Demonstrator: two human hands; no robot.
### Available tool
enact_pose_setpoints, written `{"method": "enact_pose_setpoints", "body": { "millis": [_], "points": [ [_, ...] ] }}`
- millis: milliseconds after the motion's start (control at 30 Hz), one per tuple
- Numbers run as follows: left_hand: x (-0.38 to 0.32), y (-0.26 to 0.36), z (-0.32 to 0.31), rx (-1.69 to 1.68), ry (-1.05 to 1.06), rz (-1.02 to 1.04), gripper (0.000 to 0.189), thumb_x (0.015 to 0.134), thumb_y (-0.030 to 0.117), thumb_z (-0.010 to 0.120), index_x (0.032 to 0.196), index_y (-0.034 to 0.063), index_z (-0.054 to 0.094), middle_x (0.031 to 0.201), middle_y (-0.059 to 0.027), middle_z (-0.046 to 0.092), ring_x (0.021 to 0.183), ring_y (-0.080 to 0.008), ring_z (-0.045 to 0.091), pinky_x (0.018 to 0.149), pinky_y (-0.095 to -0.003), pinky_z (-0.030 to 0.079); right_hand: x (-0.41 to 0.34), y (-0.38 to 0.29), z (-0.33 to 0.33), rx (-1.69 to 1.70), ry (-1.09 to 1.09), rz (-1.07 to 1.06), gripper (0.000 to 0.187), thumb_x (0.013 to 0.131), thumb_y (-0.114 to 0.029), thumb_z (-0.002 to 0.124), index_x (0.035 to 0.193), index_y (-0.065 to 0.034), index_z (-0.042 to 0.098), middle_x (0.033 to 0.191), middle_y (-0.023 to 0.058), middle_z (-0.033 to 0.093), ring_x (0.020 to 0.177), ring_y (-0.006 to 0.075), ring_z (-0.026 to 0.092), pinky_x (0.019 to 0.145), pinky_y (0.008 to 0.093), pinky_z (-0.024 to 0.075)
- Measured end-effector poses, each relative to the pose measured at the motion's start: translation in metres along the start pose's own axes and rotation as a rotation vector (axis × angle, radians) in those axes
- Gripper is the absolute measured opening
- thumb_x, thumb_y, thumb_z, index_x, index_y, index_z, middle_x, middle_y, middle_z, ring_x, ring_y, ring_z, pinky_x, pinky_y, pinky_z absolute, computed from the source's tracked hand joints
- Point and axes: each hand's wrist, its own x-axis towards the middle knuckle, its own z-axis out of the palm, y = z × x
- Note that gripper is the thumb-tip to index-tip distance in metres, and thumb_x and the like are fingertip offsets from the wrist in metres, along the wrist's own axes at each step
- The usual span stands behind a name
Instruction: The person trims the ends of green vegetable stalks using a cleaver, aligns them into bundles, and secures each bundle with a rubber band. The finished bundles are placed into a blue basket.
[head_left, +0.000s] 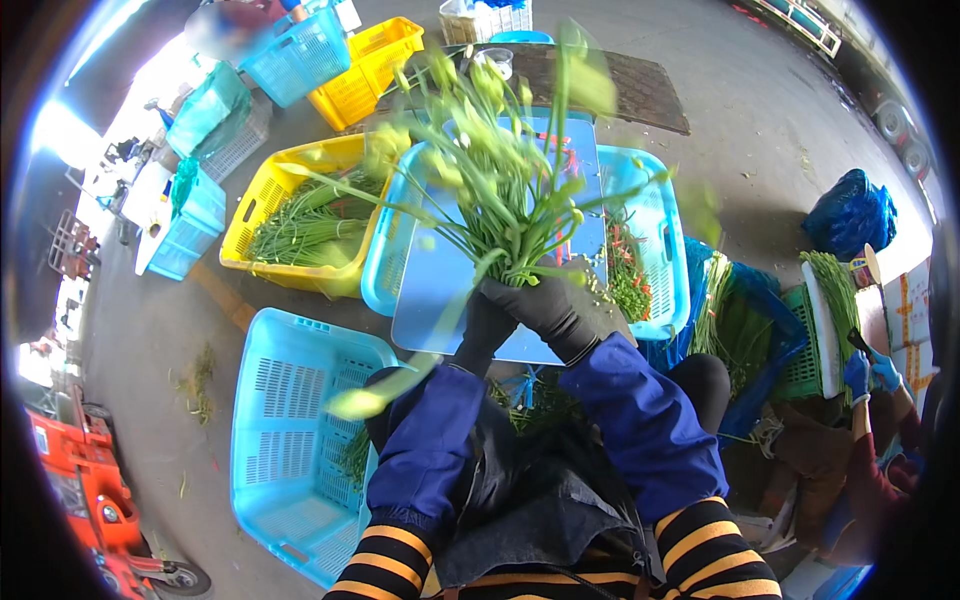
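Note:
Both my hands, in black gloves, are closed together around the lower end of a bunch of flowering chives (510, 217). My left hand (480, 326) is partly covered by my right hand (544, 311). The green stems fan out away from me, and their pale buds blur with motion. One loose stem (442, 337) arcs back over my left forearm. Under the bunch lies a blue board (435, 300) across a light-blue basket (667, 300). Red ties (570, 161) lie at the board's far right. Cut green bits and red pieces fill the basket's right side.
A yellow crate (240, 247) holds tied chive bundles. A light-blue basket (277, 480) stands at my left, with greens inside. On the right, blue plastic (772, 300) wraps more stems, and a co-worker's blue-gloved hands (870, 371) hold a dark-handled tool. A red vehicle (82, 480) stands far left.

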Motion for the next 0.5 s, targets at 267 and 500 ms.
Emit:
{"method": "enact_pose_setpoints", "body": {
  "millis": [267,500],
  "points": [
    [-0.013,-0.018,0.010,-0.345,0.016,-0.143,0.041,0.084,0.018,0.077,0.121,0.0051,0.065,0.114,-0.0141,0.071,0.105,-0.0293,0.070,0.089,-0.0403,0.055,-0.010,0.002,-0.006,-0.030,-0.141,0.094,0.068,0.074,-0.025,0.086,0.131,-0.0040,0.055,0.110,0.0181,0.072,0.102,0.0352,0.071,0.088,0.0412,0.0557],
    [-0.026,-0.013,0.002,0.188,0.019,0.170,0.030,0.092,0.018,0.067,0.116,0.0001,0.065,0.098,-0.0079,0.071,0.095,-0.0191,0.069,0.083,-0.0352,0.056,-0.024,-0.033,-0.017,-0.196,-0.178,0.087,0.066,0.074,-0.021,0.085,0.130,-0.0056,0.055,0.115,0.0181,0.069,0.108,0.0358,0.068,0.090,0.0419,0.0534]
  ]
}}
